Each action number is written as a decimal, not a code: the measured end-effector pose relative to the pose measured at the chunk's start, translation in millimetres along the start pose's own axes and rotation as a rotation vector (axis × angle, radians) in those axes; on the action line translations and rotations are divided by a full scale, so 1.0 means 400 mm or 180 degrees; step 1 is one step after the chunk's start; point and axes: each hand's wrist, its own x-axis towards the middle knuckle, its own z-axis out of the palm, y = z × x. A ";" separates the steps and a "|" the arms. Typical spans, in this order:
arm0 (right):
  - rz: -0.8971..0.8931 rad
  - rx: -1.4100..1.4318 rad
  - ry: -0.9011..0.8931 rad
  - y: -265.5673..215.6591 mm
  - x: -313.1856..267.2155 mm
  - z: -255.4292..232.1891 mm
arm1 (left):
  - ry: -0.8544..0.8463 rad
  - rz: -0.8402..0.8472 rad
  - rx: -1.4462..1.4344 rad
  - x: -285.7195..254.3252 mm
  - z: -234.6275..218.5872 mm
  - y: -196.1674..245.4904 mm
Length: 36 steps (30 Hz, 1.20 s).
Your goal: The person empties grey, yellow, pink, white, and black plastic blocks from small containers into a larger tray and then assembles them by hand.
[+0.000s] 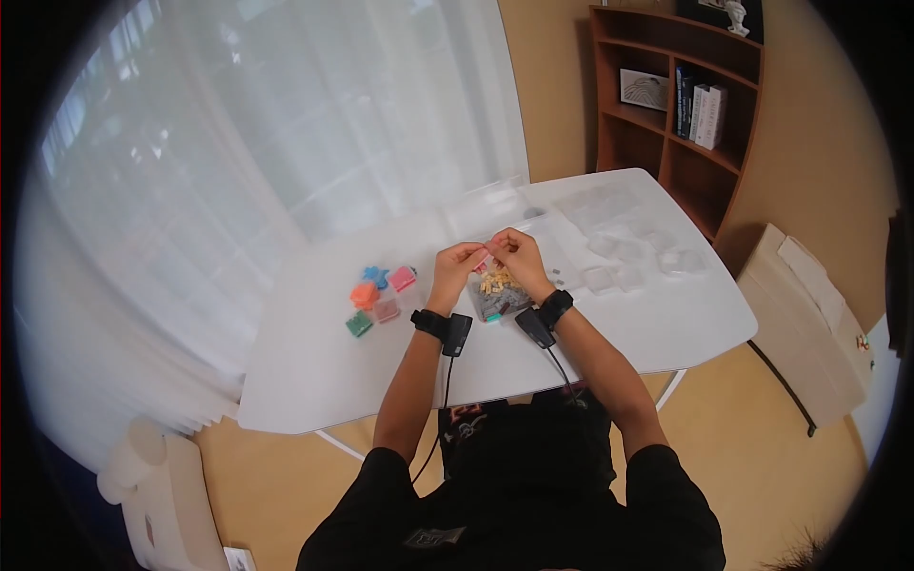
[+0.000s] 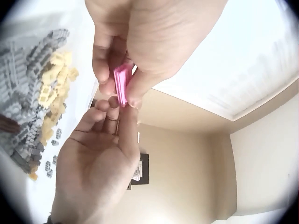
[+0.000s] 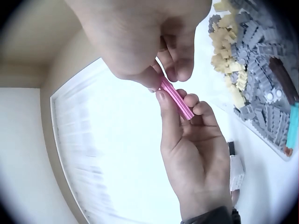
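Above the table my left hand (image 1: 457, 269) and right hand (image 1: 522, 260) meet fingertip to fingertip. Between them is a small pink ridged piece (image 3: 177, 99), like a short stack of thin toy bricks. Thumb and fingers of the left hand pinch one end, clearest in the left wrist view, where the pink piece (image 2: 122, 84) shows its layered edge. The right hand's thumb and fingertips pinch the other end. Beneath the hands lies a heap of grey bricks (image 1: 503, 303) and yellow bricks (image 1: 497, 281) in a shallow clear tray (image 3: 261, 125).
Left of the hands stand small blue (image 1: 375, 277), orange (image 1: 364, 295), pink (image 1: 404, 278) and green (image 1: 359, 324) clusters. Several clear plastic boxes (image 1: 598, 279) spread over the table's right side. A brown piece (image 3: 282, 79) and a turquoise piece (image 3: 293, 125) lie on the grey heap.
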 end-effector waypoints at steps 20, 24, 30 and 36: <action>0.0260 0.0406 -0.0264 0.010 -0.052 -0.033 | -0.0051 -0.0209 -0.0207 -0.035 0.046 -0.013; 0.0371 0.0515 -0.0266 0.019 -0.049 -0.038 | -0.0229 -0.0267 -0.0110 -0.031 0.036 -0.018; -0.0480 -0.0856 0.0516 0.012 -0.053 -0.025 | -0.0060 -0.0292 -0.0140 -0.027 0.042 -0.038; -0.0145 -0.0982 0.0191 -0.006 -0.061 -0.028 | -0.0118 0.0000 -0.0121 -0.029 0.051 -0.031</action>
